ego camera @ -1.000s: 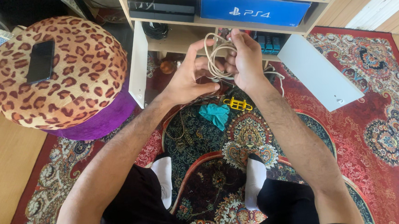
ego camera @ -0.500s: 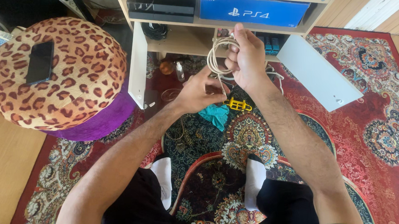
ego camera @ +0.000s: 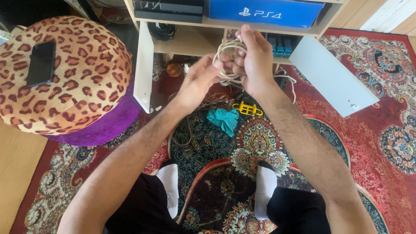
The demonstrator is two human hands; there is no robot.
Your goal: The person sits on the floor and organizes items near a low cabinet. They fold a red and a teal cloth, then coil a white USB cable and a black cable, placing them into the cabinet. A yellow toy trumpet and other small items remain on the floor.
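While both hands are raised in front of the light wooden shelf unit (ego camera: 185,40), the right hand (ego camera: 252,57) is closed around a coiled off-white cable (ego camera: 226,52), holding the loops together near the fingertips. The left hand (ego camera: 199,82) is curled with its fingers pinched on the lower side of the same coil. The cable thus sits between the two hands, held in the air above the red patterned carpet (ego camera: 384,136), with a loose length trailing down behind the right wrist. On the carpet below lie a yellow plastic clip-like piece (ego camera: 248,109) and a crumpled teal cloth (ego camera: 225,120). A black phone (ego camera: 41,63) rests on the leopard-print round pouffe (ego camera: 73,76), well apart. Risk noted: the loops could spring open if either grip slackens, and the trailing length could snag on items in the shelf unit
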